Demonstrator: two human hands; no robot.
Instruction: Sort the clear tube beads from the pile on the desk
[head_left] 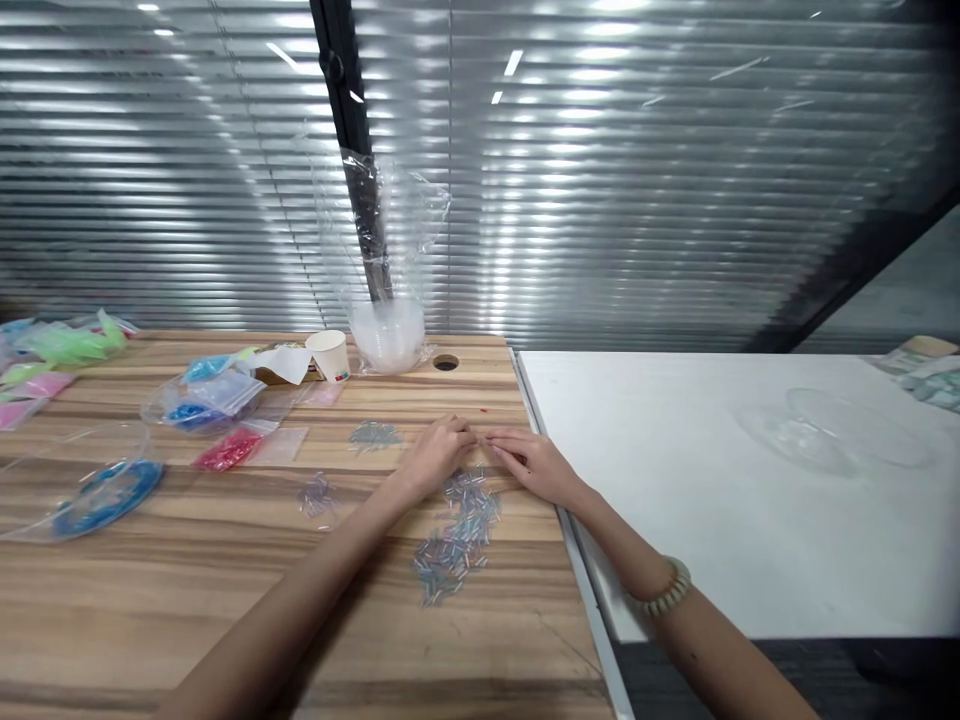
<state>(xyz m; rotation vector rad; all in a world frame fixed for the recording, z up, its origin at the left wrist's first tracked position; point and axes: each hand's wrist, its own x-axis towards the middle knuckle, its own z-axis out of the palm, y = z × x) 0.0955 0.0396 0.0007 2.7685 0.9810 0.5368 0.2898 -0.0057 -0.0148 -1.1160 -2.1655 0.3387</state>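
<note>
My left hand rests on the wooden table at the far end of a loose pile of thin tube beads. Its fingers are curled together, and whatever they pinch is too small to make out. Just across a narrow gap, my right hand lies low over the table with its fingers stretched towards the left fingertips and the thumb a little apart; I see nothing held in it. The pile is pale blue, silver and pinkish. Left of my left hand are a grey-green bead heap and a small purplish one.
Farther left lie a bag of red beads, a clear dish with blue beads and several coloured packets. A paper cup and a bag-lined white tub stand at the back. Clear lids sit on the white table.
</note>
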